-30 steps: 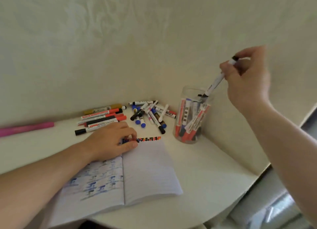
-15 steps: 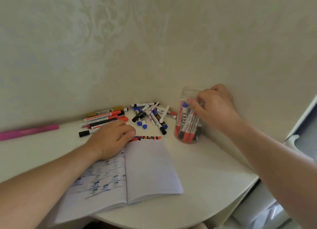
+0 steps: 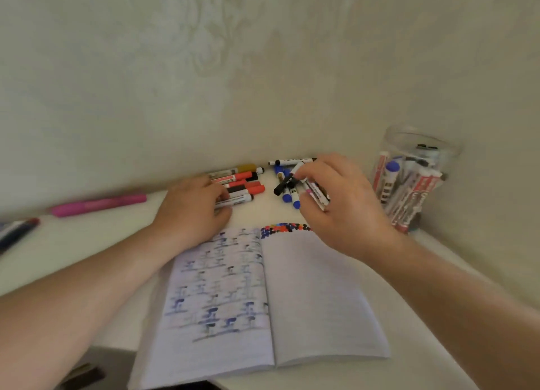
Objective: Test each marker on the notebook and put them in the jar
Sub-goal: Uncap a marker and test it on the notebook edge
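An open notebook [image 3: 306,296] lies on the white table [image 3: 423,316], with blue scribbles on its left page and a row of coloured dots along the top edge. My right hand [image 3: 342,205] hovers over a pile of small markers [image 3: 287,195] and pinches a white marker with a black cap [image 3: 287,180]. My left hand [image 3: 190,211] lies above the notebook's top left corner. Its curled fingers cover the left ends of a row of red and black markers [image 3: 242,185]; whether it grips one is unclear. The clear jar [image 3: 409,179] at the right holds several markers.
A pink marker [image 3: 99,204] lies at the left near the wall, and a dark pen [image 3: 17,231] sits at the far left edge. The wall meets the table right behind the markers and the jar. The table's curved front edge runs below the notebook.
My right hand dropped a marker into the jar, left it and moved left to the small marker pile. My left hand slid off the notebook page up onto the marker row.
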Tool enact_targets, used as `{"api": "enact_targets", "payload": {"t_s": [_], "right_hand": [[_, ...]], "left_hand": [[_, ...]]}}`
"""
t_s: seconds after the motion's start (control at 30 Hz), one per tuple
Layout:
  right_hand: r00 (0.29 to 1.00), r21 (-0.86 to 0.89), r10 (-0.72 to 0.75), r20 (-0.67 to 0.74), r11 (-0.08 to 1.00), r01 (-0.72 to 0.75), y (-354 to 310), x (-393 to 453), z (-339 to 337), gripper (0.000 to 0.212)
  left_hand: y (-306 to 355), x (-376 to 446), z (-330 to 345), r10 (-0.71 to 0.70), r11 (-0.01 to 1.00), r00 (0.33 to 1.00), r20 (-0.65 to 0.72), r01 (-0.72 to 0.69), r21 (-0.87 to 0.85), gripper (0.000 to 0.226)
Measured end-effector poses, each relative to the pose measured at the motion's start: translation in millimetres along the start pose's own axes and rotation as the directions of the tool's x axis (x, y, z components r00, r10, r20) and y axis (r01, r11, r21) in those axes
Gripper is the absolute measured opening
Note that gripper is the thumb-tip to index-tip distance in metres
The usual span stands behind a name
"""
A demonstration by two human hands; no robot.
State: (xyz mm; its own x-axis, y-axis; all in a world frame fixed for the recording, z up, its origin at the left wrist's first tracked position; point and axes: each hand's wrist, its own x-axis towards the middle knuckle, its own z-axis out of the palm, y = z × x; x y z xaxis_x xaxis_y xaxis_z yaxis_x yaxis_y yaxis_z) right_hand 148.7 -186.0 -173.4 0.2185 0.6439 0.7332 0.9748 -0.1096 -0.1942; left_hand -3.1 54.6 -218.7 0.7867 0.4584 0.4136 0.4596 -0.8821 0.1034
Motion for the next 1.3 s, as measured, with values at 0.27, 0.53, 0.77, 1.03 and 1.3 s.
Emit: {"api": "enact_targets", "payload": {"t_s": [0.27,0.53,0.77,1.03,1.3], "right_hand": [[0.940,0.237,0.288,0.181,0.915,-0.326,9,-7,30,0.029],[0.862,0.681,0.227,0.453,0.535,-0.500,15,-5,33,0.072],[0.778,0.772,0.404,0.481,0.226,-0.594,15,3,29,0.024],[0.775,0.802,0.459,0.435,0.193,-0.565,6,2,42,0.027],[0.802,0.825,0.383,0.459,0.150,-0.545,10,2,36,0.035]], "left_hand": [[8,0,0,0.111,0.993,0.993,-0.052,-0.109,0.043,0.030],[66,13,-27,0.485,0.788,0.863,-0.145,-0.502,-0.357,0.027],[63,9,-11,0.277,0.768,0.960,-0.043,-0.249,-0.590,0.025],[73,4,-5,0.418,0.750,0.906,0.062,-0.306,-0.586,0.010],[73,3,-10,0.439,0.636,0.878,0.188,-0.156,-0.755,0.017]]}}
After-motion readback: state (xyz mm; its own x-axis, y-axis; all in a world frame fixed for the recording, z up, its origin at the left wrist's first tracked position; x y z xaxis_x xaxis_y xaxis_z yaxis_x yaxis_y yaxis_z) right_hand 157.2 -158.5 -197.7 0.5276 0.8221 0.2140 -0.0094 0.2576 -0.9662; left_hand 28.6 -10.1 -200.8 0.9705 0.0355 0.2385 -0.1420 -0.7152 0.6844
